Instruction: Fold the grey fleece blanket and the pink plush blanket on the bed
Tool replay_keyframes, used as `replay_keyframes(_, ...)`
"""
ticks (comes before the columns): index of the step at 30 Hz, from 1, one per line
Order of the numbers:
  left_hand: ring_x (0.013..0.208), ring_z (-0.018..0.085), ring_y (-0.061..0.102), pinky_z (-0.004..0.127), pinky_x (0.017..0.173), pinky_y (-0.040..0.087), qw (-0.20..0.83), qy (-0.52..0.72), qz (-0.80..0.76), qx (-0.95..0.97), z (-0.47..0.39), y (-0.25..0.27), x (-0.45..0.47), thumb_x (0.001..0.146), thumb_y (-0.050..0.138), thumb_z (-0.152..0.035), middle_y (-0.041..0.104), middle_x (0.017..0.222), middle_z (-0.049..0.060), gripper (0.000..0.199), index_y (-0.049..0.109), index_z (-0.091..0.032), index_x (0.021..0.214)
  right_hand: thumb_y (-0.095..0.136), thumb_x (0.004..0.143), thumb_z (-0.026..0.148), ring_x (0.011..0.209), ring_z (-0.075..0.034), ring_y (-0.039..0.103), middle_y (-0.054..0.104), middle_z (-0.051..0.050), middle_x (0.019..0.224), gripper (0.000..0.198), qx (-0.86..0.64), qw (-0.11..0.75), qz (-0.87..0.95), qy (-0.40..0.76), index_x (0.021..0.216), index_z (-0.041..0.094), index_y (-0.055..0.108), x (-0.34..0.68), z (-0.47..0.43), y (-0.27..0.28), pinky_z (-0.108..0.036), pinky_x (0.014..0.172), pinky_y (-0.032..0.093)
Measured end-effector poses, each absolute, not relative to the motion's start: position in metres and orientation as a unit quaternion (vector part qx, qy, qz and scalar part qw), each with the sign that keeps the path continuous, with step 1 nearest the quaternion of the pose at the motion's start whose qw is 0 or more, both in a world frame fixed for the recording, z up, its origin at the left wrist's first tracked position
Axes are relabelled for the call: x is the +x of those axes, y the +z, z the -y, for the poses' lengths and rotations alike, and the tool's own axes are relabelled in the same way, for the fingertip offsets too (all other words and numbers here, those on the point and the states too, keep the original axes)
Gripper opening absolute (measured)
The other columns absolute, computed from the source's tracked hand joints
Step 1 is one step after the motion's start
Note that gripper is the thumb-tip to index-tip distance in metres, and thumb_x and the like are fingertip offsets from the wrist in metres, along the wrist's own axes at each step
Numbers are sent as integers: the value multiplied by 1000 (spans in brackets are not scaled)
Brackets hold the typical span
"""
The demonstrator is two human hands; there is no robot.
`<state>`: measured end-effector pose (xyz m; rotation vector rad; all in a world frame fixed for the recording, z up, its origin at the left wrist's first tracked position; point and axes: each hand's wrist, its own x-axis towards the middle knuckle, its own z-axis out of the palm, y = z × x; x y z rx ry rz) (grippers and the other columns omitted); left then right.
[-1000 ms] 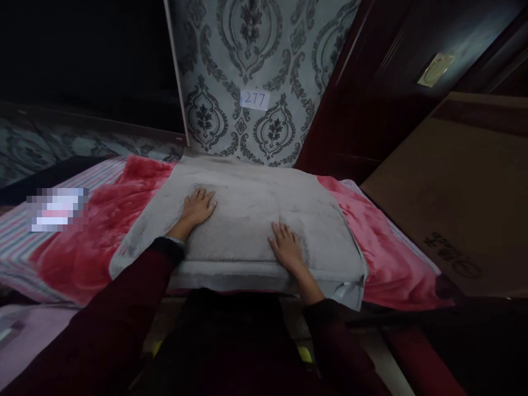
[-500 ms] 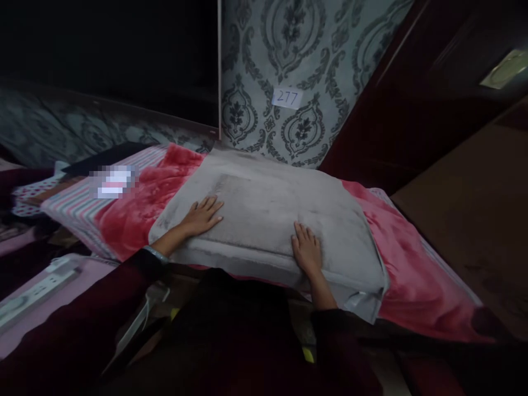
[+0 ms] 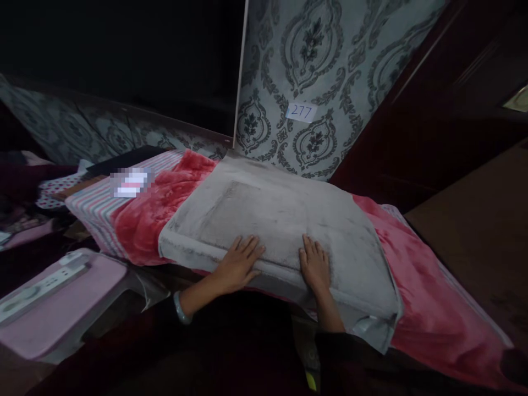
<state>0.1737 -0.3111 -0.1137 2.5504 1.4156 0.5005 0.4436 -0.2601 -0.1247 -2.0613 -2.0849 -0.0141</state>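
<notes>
The scene is dim, lit weakly from above and ahead: the grey pad [image 3: 280, 231] and wallpaper [image 3: 330, 71] catch most light, while the upper left, the door at right and the bottom edge sink into black. Detail is soft and grainy, and straight lines bow toward the edges

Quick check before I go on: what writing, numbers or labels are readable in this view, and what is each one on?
"277": handwritten on a small white paper label stuck to the patterned wallpaper behind the grey cushion.
A pixelated patch on the striped bedding: unreadable.
The white power strip on the pink stool: any markings are too small to read.
No other text shows; both hands rest on the cushion.
</notes>
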Motion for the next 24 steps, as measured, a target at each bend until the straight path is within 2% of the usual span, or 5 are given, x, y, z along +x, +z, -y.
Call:
replay_keyframes(5,149,25,41,50,126,24,179,245,-442,844,284,-98,150,101,43,-38,51,156,10,48,56,-26,146,23,104,34,150,-28,34,41,-6,163,60,-693,122,711,-13,161,22,35,445,258,-132,-50,120,29)
replay_keyframes(10,156,34,24,49,125,23,108,230,-672,696,200,-67,103,95,53,-37,31,166,20,70,36,-11,158,22,104,34,151,-27,33,41,-6,163,60,-691,122,712,-13,161,22,36,445,257,-134,-49,120,29)
replay_keyframes(13,155,36,26,57,123,23,125,190,-755,615,164,-61,84,97,46,-41,34,165,20,71,30,-14,161,24,103,34,151,-27,33,41,-4,163,60,-691,119,713,-12,161,22,35,444,257,-134,-48,121,29)
replay_keyframes(17,153,35,32,59,123,21,145,202,-750,613,144,-65,79,97,45,-38,42,160,18,65,38,-15,157,25,103,33,152,-26,32,39,-5,164,61,-693,125,711,6,161,20,34,446,255,-135,-48,122,27)
replay_keyframes(24,133,30,59,40,105,49,209,290,-742,567,126,-57,72,92,54,-38,60,145,21,76,33,-10,159,38,98,32,147,-25,43,49,-10,157,65,-663,205,713,97,161,18,34,450,227,-131,-43,118,37)
